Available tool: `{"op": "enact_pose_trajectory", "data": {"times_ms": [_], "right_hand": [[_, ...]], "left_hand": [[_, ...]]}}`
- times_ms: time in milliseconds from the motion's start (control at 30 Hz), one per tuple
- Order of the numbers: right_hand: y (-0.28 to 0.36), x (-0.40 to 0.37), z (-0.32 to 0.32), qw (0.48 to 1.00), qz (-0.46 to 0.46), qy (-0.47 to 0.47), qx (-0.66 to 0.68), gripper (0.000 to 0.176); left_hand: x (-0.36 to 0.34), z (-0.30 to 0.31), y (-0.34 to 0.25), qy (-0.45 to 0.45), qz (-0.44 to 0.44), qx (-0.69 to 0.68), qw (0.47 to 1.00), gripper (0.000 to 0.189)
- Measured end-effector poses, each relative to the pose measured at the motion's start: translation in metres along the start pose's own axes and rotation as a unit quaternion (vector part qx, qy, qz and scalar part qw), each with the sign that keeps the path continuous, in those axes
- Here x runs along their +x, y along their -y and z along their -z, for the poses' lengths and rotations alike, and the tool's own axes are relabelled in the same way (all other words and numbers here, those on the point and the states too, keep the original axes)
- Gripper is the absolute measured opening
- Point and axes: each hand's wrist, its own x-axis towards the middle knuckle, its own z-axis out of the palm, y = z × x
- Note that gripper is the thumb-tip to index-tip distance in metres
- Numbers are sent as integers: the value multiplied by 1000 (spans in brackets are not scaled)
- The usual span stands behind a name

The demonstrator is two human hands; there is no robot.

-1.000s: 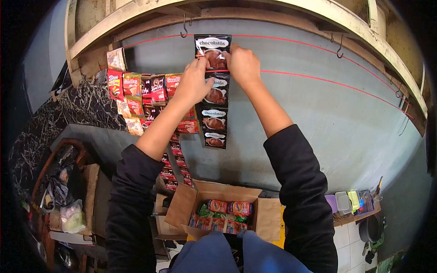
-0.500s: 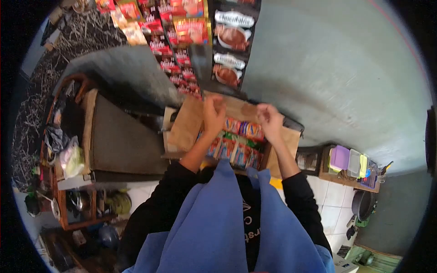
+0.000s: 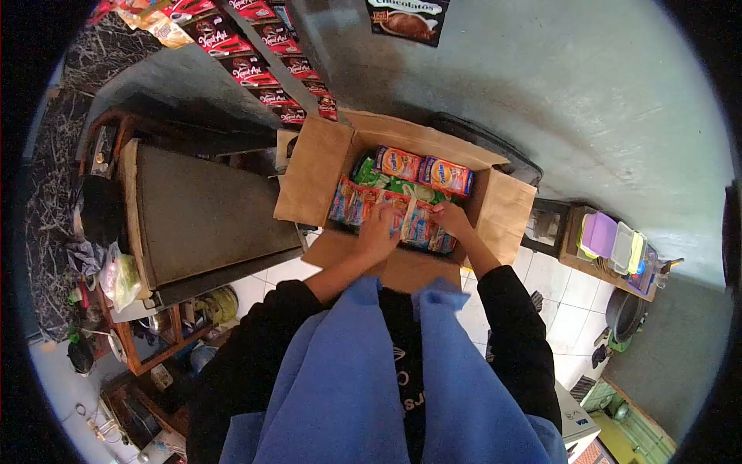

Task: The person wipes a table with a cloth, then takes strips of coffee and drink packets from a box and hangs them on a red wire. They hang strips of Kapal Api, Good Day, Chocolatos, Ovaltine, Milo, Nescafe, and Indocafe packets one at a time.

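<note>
An open cardboard box (image 3: 313,174) holds rows of sachets. Orange Ovaltine sachets (image 3: 400,163) lie along its far side, with green sachets (image 3: 371,175) in the middle. Closest to me is a row of blue-and-red sachets (image 3: 348,203). My left hand (image 3: 378,234) reaches over the near side, its bent fingers closed on the middle of this row. To its right, my right hand (image 3: 451,219) pinches the upper edge of the same row near its right end. Both hands partly cover the sachets beneath them.
Strips of red-and-black sachets (image 3: 251,71) hang above the box, and a Chocolatos pack (image 3: 407,21) hangs against the wall. A dark-topped table (image 3: 209,220) stands at left. Plastic containers (image 3: 599,234) sit on a wooden shelf at right.
Both hands have come down from above the box's far side onto the near row of sachets. The view has shifted, so the box shows more fully and the hanging strips sit higher.
</note>
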Motion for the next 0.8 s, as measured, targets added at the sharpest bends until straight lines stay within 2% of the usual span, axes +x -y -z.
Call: {"op": "enact_pose_trajectory", "data": {"times_ms": [33,67,100,133,167,200,233,267,333,367,400,433,467,500,533,567,600,633,667,700,733,767,800], "right_hand": [[5,3,1,992,-19,-88,-92,18],[8,7,4,992,-16,-88,-88,18],[13,8,7,994,30,-104,-33,18],[13,12,5,990,76,-119,22,17],[16,17,2,990,76,-118,26,17],[14,27,-5,984,77,-159,17,17],[15,35,-8,976,79,-201,8,17],[22,37,-7,976,81,-201,10,17],[37,33,-3,973,-88,-214,19,17],[34,33,-7,973,-88,-214,20,17],[26,35,-14,954,-83,-286,32,18],[15,39,-23,930,-77,-356,42,18],[4,43,-31,929,-78,-358,43,18],[-12,49,-43,884,-109,-449,71,17],[-21,53,-48,828,-139,-534,97,16],[-30,58,-51,827,-140,-536,97,16],[-35,62,-50,782,-129,-532,298,15],[-42,68,-49,705,-111,-505,485,15],[-61,81,-54,690,-140,-498,506,17],[-55,80,-47,689,-138,-501,505,17],[-37,73,-37,629,-144,-474,599,19],[-21,66,-26,560,-147,-441,685,22],[-10,61,-17,538,-182,-433,700,28]], "left_hand": [[-7,-2,1,-11,8,21,1000,38],[-9,-6,8,6,45,53,998,52],[-4,-12,18,8,45,58,997,52],[1,-20,31,4,200,-27,979,58],[6,-28,45,-1,348,-110,931,64],[7,-55,103,-1,349,-107,931,64],[12,-79,160,-47,446,-350,822,66],[19,-101,214,-90,504,-566,646,67],[21,-51,145,-121,514,-560,639,66],[22,-34,94,-150,527,-553,628,66],[25,-32,74,-148,526,-552,630,66],[29,-35,59,-175,564,-347,729,65],[35,-36,46,-193,570,-123,789,64],[40,-38,37,-191,568,-123,791,64],[45,-41,30,-195,488,-61,848,63],[51,-42,27,-198,401,1,894,63],[63,-59,57,-179,333,-47,925,55],[79,-66,65,-179,329,-49,926,55],[96,-72,70,-180,372,-154,898,51],[113,-74,72,-177,409,-256,858,47],[126,-70,74,-175,406,-258,859,47],[137,-61,77,-146,472,-386,779,43],[146,-53,77,-112,525,-502,678,39]]}}
